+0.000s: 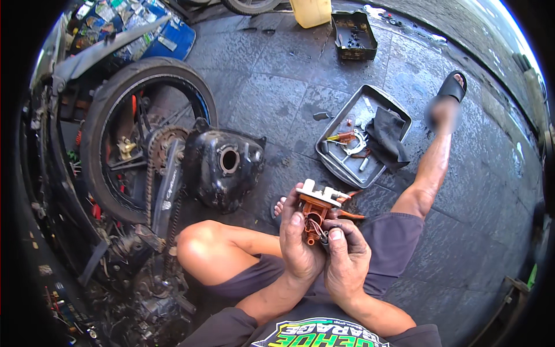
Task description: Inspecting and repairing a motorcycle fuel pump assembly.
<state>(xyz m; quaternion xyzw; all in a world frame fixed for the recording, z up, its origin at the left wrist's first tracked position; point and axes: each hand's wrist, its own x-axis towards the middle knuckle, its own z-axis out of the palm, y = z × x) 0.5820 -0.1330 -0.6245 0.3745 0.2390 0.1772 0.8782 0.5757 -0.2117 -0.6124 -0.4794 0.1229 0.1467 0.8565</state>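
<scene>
At lower centre of the frame, your left hand [299,246] grips the orange part [313,207]; your right hand [348,250] curls by its wires [316,226], its hold I cannot tell. Wires are exposed; the black tank [247,173], left of centre, has its hole uncovered.

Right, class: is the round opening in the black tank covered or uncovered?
Uncovered: the black tank shows a dark, round opening with no cap over it.

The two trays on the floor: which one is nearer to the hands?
The grey tray with the black cloth is nearer to the hands; the dark, deeper tray is farther off, beside the yellow container.
</scene>
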